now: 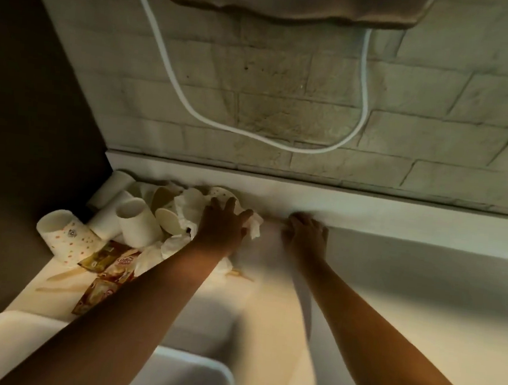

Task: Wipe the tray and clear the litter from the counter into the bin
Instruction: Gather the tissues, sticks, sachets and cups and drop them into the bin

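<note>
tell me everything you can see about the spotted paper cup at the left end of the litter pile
The spotted paper cup lies on its side at the left edge of the counter, its open mouth turned up and away from the camera. It looks like thin white paper, printed with small orange and brown dots and a tiny round motif. The rim looks round and uncrushed, and no liquid shows. Its base end rests by the brown sachets, and plain white cups lie just to its right. Neither hand touches it.

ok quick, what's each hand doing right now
Left hand: fingers spread flat on the crumpled napkins, gripping nothing.
Right hand: curled on the counter, blurred; cannot tell.
</note>
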{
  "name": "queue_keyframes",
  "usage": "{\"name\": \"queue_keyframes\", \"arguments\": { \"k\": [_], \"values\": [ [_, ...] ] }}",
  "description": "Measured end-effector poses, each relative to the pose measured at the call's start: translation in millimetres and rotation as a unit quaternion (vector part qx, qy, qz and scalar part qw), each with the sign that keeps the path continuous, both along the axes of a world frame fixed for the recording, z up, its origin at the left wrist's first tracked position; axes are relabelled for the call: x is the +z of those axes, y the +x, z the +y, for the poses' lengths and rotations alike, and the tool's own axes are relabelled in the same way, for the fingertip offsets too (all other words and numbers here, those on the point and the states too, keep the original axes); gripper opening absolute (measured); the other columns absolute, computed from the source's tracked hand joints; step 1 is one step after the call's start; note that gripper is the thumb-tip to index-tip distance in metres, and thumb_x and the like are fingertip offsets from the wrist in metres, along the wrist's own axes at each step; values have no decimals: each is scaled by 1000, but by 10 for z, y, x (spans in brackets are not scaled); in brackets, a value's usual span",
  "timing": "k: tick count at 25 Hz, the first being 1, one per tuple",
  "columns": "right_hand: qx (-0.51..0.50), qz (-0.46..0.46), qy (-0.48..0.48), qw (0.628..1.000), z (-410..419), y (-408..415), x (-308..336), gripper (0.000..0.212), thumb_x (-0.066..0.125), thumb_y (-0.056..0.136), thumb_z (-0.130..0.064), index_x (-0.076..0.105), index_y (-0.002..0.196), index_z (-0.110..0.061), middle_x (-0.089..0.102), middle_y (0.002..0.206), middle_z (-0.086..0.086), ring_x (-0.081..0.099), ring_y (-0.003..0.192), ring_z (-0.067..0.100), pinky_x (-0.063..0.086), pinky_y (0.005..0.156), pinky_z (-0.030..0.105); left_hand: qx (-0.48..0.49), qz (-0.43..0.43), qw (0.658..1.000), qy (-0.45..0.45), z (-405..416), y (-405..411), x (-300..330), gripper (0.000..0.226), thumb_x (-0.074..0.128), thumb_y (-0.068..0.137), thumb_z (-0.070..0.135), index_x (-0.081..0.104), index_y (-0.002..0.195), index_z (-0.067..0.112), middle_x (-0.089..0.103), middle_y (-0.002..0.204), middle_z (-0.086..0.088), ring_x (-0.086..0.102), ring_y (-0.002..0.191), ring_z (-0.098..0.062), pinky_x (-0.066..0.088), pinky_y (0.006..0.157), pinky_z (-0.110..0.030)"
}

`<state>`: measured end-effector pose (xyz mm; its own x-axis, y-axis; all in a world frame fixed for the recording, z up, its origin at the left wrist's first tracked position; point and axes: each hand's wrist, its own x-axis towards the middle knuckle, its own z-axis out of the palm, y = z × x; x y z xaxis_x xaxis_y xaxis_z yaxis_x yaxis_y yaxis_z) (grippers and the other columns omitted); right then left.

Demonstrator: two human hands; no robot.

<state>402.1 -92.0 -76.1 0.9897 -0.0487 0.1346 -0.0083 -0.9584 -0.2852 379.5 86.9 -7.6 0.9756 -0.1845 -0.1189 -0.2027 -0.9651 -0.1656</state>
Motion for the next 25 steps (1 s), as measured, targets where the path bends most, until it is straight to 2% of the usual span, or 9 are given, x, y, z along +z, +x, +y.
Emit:
{"name": "queue_keyframes", "arguments": {
  "k": [3, 5, 8, 10, 12, 15, 17, 20, 25],
  "values": [
    [-31, -1, 41, 999, 108, 96, 29, 29, 47, 91, -26, 64, 114, -20, 54, 130, 4, 45, 118, 29, 30, 97, 37, -18, -22, 999, 26, -20, 29, -2, 46, 37, 97, 36, 32, 142, 29, 26, 148, -12, 23, 135, -44, 25, 108, -48],
    [-38, 31, 49, 998, 158, 124, 83, 29, 48, 90, -23, 65, 113, -19, 55, 128, 6, 44, 117, 30, 30, 96, 38, -28, -36, 998, 36, -25, 30, -14, 40, 38, 97, 29, 42, 137, 26, 34, 143, -10, 27, 132, -39, 22, 108, -48],
    [-26, 93, 4, 995, 222, 174, 116, 40, 50, 90, -22, 49, 129, -12, 48, 132, 13, 40, 123, 33, 30, 102, 46, -30, -24, 998, 46, -31, 11, -36, 37, 34, 98, 19, 47, 132, 22, 41, 139, -8, 29, 131, -34, 17, 111, -50],
    [-19, 112, -12, 993, 262, 189, 112, 52, 53, 88, -27, 39, 136, -9, 46, 134, 15, 42, 124, 33, 31, 103, 47, -29, -16, 998, 44, -27, -16, -48, 37, 33, 99, 16, 46, 133, 21, 42, 139, -8, 30, 131, -33, 13, 112, -51],
    [9, 106, -40, 993, 292, 172, 110, 52, 50, 89, -28, 38, 135, -7, 47, 132, 16, 46, 120, 33, 34, 100, 44, -33, -31, 998, 37, -21, -46, -32, 36, 34, 99, 16, 46, 133, 21, 45, 138, -6, 33, 131, -31, 15, 112, -50],
    [52, 94, -93, 990, 299, 76, 138, 44, 47, 91, -25, 43, 128, -2, 49, 126, 18, 48, 115, 35, 38, 95, 39, -22, -58, 998, -10, -20, -90, 26, 39, 30, 99, 15, 44, 134, 25, 47, 138, -4, 38, 128, -28, 19, 110, -45],
    [58, 110, -90, 988, 290, 44, 148, 46, 49, 89, -23, 41, 128, -1, 47, 127, 19, 46, 117, 35, 38, 96, 40, -18, -74, 997, -32, -20, -146, 82, 41, 29, 98, 13, 44, 134, 26, 50, 136, -3, 42, 125, -27, 20, 108, -42],
    [47, 115, -100, 987, 273, -17, 135, 38, 39, 93, -16, 41, 128, -2, 45, 129, 19, 44, 119, 33, 39, 94, 41, -21, -99, 993, -55, -19, -234, 172, 44, 30, 96, 11, 46, 133, 29, 54, 130, -2, 46, 122, -26, 22, 107, -40],
    [84, 75, -85, 990, 160, -364, 185, 37, 35, 93, -6, 36, 130, -3, 50, 122, 14, 50, 113, 31, 42, 91, 41, -24, -145, 981, -125, 37, -373, 387, 38, 37, 96, 14, 49, 128, 30, 57, 126, 2, 50, 118, -22, 25, 104, -36]
  ]
}}
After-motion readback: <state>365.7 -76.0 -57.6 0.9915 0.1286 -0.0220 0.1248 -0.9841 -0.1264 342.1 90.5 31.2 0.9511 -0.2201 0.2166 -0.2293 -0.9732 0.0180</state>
